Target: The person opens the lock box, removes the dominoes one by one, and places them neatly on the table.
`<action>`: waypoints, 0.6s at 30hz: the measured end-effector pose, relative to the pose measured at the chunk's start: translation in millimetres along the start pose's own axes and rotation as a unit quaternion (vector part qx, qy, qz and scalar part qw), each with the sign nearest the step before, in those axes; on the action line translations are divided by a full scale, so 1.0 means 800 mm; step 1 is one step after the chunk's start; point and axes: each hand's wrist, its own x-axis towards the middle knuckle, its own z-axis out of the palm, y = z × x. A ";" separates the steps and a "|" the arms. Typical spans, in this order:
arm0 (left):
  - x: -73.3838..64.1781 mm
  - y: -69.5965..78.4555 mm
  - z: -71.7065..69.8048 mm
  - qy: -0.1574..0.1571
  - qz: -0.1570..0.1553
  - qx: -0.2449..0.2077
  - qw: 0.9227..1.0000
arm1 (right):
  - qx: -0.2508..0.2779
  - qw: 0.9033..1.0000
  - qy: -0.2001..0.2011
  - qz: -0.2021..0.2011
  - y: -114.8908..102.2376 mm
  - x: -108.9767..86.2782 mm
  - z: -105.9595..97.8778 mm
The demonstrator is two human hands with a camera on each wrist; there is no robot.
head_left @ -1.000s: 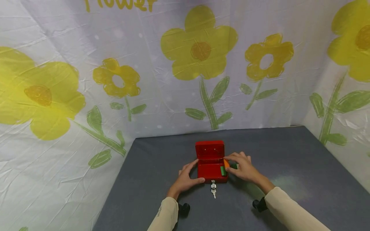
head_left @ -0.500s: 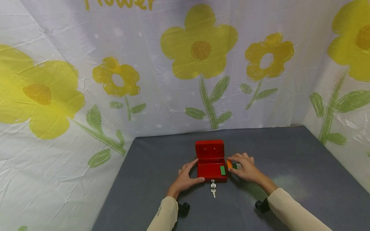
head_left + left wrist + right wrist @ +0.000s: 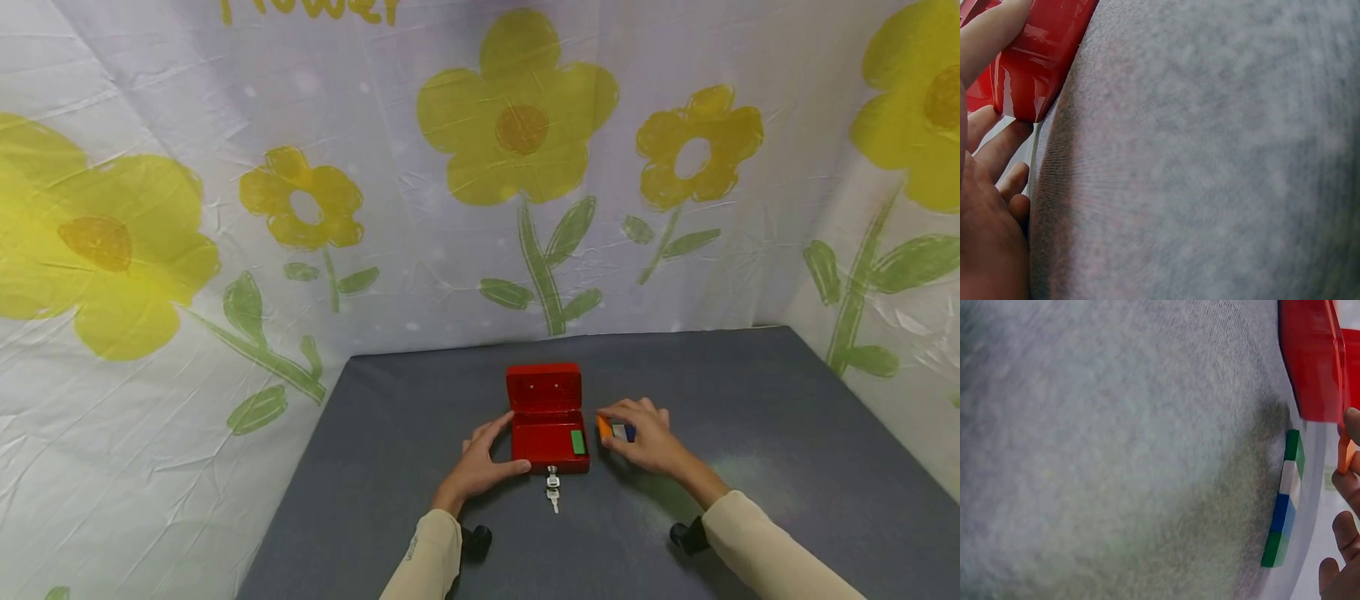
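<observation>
A red cash box (image 3: 534, 446) stands on the table with its lid (image 3: 544, 388) raised. Inside, at the right, lies a green block (image 3: 577, 442). My left hand (image 3: 482, 468) grips the box's left side, thumb at the front corner and fingertips toward the back. Just right of the box, my right hand (image 3: 647, 435) pinches an orange block (image 3: 604, 428) between thumb and fingers. Beneath and beyond that hand, a row of blocks sits on the table; the right wrist view shows a green block (image 3: 1294, 447), a white one (image 3: 1289, 477), a blue one (image 3: 1281, 513) and another green one.
Two keys on a ring (image 3: 553, 492) hang from the lock at the box's front. A dark grey cloth covers the table (image 3: 420, 400). Behind it hangs a white curtain (image 3: 420, 275) printed with yellow flowers.
My right hand has moved right with the orange block, from over the box's right edge to beside it, above the row of blocks. My left hand stays on the box.
</observation>
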 end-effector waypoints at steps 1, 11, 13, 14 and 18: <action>0.000 0.000 0.000 0.000 0.000 0.000 1.000 | 0.000 1.000 0.001 0.001 0.000 -0.001 -0.001; 0.000 0.000 0.001 0.005 -0.001 0.004 1.000 | -0.002 1.000 0.013 0.004 0.012 -0.011 -0.005; 0.000 0.000 0.001 0.006 -0.002 0.006 1.000 | 0.002 1.000 0.014 0.007 0.015 -0.012 -0.006; 0.000 0.000 0.001 0.006 -0.002 0.007 1.000 | 0.003 1.000 0.015 0.009 0.016 -0.013 -0.007; 0.001 -0.001 0.002 0.007 -0.001 0.007 1.000 | 0.001 1.000 0.016 0.016 0.020 -0.016 -0.010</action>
